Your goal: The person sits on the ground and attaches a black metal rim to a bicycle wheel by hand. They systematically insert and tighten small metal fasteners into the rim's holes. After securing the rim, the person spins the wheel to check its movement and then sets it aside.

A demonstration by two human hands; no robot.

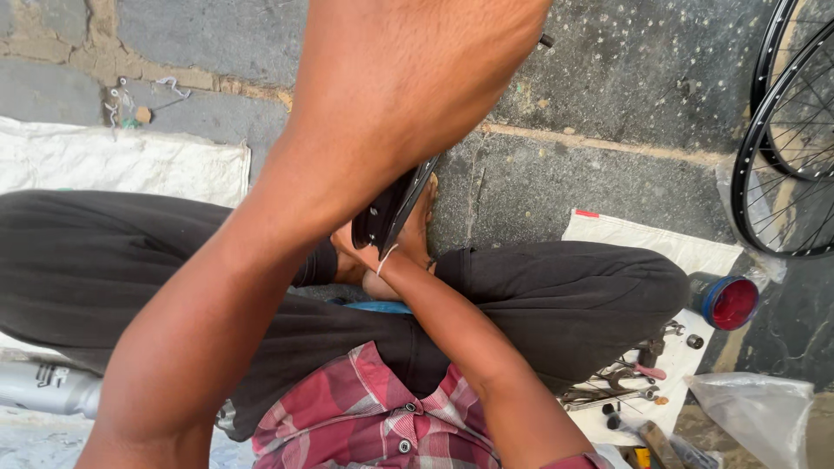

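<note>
Hands meet at a black rim piece [393,208]: right hand [382,260] grips its lower end. Left hand's grip stays hidden behind its forearm; red-capped tin [728,302] sits well right of that rim piece.

My raised left forearm [287,217] and crossed legs [556,304] block the middle, bare stone floor [625,78] open ahead, wheels [786,139] and scattered tools [621,386] crowding my right.

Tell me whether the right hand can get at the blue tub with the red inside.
Probably yes: the blue tub sits open on the floor beyond the right knee, nothing covering it, though the right hand is busy at the black rim.
</note>
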